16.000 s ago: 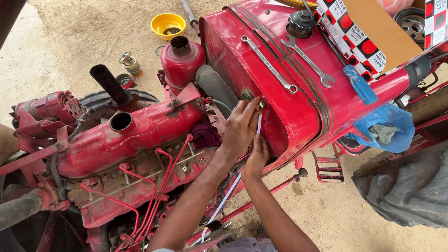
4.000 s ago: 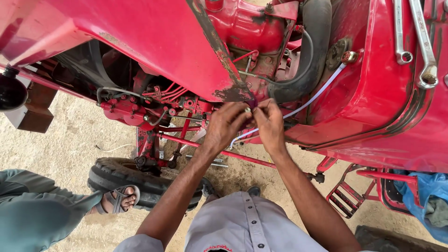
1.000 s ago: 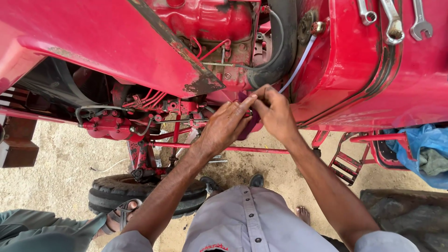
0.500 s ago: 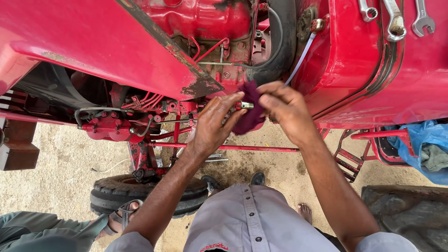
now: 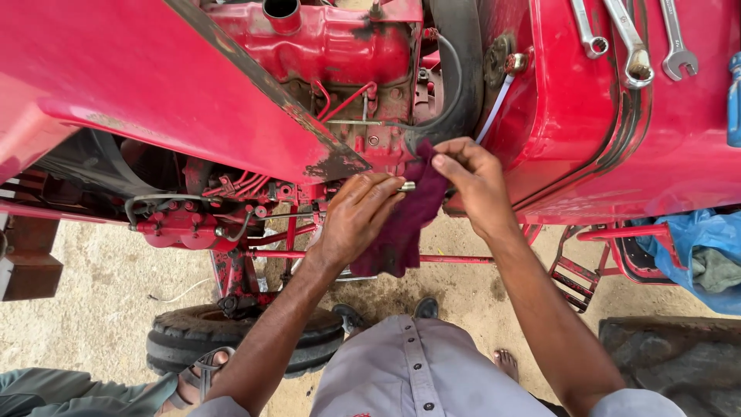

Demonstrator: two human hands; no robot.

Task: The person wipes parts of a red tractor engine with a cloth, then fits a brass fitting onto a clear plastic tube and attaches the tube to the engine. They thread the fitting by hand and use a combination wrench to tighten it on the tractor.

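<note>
Tractor bodywork (image 5: 139, 85), red and chipped along one dark edge, fills the upper half of the head view from 9 to 3 o'clock. Beneath it sits the red engine block (image 5: 332, 46), at 12 o'clock, with thin red pipes running down and left from it. A black hose (image 5: 463, 69) curves past the block at 1 o'clock. A tyre (image 5: 239, 340) lies flat on the sandy ground at 7 o'clock, and another person's sandalled foot (image 5: 197, 378) rests against its lower edge. Blue sheeting (image 5: 695, 247) hangs at 3 o'clock. Three spanners (image 5: 633, 38) lie side by side on the red panel at 1 to 2 o'clock.

The person's grey shirt shows at 6 o'clock, both bare forearms reaching up toward centre. A dark maroon rag (image 5: 405, 220) hangs at centre, just below the engine block, between the two hands. The right hand (image 5: 475, 181) pinches the rag's upper edge between thumb and fingertips, the other fingers curled. The left hand (image 5: 359, 216) presses against the rag's left side, fingers extended and close together; a small silver metal fitting (image 5: 407, 186) shows at its fingertips, touching the rag. Whether the left fingers actually grip the fitting cannot be told.
</note>
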